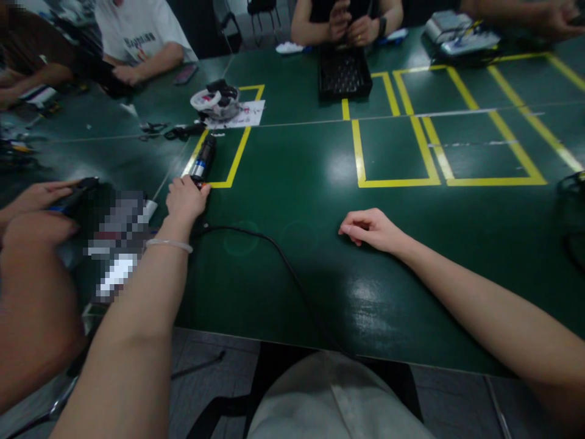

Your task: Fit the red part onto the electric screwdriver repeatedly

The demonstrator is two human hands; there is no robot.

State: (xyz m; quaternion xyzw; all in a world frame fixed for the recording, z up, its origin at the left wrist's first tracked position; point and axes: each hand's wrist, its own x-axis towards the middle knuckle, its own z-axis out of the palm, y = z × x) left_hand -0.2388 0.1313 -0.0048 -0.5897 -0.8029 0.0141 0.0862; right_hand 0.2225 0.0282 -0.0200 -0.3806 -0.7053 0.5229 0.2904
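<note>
My left hand point(186, 198) is wrapped round the near end of a black cylindrical tool point(204, 157) with a blue and silver band. The tool lies at the left side of a yellow taped outline, its far end pointing away from me; my fingers hide the rest. A black cable point(276, 247) runs from beneath my left wrist across the table to the near edge. Resting on the green table top point(283, 201), my right hand point(370, 228) is loosely curled, with nothing visible in it.
Yellow taped outlines point(397, 183) mark the table. Beyond them stand a black crate point(345, 76), a bundled headset-like item point(217, 100) on paper, and a grey device with cables point(466, 39). At left, a co-worker's hand point(41, 198) holds a dark tool. Other people sit opposite.
</note>
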